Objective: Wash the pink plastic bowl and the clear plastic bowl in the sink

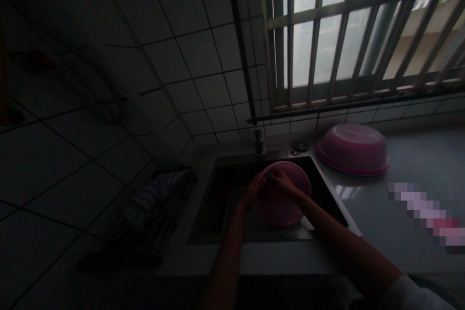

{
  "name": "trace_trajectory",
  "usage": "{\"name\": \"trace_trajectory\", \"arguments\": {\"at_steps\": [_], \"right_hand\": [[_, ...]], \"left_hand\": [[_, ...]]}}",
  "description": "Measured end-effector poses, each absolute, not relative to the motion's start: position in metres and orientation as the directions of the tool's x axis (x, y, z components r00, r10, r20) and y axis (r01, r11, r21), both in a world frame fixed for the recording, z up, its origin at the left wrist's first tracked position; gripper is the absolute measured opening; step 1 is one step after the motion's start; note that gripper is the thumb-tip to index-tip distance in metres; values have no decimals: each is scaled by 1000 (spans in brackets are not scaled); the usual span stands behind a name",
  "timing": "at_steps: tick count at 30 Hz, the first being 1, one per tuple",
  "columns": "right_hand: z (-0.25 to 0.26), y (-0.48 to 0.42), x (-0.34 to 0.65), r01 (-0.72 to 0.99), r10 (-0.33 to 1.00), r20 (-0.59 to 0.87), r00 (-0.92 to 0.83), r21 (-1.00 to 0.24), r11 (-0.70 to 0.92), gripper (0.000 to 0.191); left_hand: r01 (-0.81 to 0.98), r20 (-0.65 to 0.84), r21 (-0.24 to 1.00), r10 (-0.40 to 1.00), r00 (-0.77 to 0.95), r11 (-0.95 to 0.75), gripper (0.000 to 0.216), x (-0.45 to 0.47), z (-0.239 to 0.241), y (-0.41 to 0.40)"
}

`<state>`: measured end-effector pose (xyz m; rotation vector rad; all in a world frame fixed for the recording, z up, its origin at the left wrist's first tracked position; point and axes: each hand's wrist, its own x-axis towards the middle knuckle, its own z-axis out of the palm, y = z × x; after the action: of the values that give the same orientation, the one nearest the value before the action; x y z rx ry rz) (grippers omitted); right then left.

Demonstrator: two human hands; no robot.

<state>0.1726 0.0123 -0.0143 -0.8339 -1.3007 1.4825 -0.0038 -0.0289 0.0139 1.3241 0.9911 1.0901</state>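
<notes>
A pink basin is tilted up inside the dark rectangular sink, its open side facing me. My left hand is closed on the basin's left rim. Inside the basin, close to its upper left rim, my right hand has its fingers curled. Something small and dark may be between them and the basin wall, but the dim light hides what it is. Just behind the basin, a metal faucet stands at the sink's back edge. No running water can be made out.
To the right of the sink, an upturned pink basin rests on the pale counter. A round drain cover lies behind the sink. At left, a striped cloth hangs over a dark rack. A barred window is above.
</notes>
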Motion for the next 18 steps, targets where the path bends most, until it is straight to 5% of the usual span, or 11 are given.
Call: {"name": "trace_trajectory", "arguments": {"at_steps": [4, 11, 18], "right_hand": [[-2, 19, 184, -290, 983, 108, -148, -955, 61, 36], [-16, -5, 152, -196, 847, 40, -529, -978, -76, 42], [8, 14, 188, -248, 977, 125, -173, -966, 80, 35]], "left_hand": [[-74, 91, 994, 966, 240, -76, 79, -3, 13, -28], [-4, 73, 997, 978, 196, -74, 80, -8, 8, -26], [42, 27, 998, 972, 232, -38, 76, -7, 16, -33]]}}
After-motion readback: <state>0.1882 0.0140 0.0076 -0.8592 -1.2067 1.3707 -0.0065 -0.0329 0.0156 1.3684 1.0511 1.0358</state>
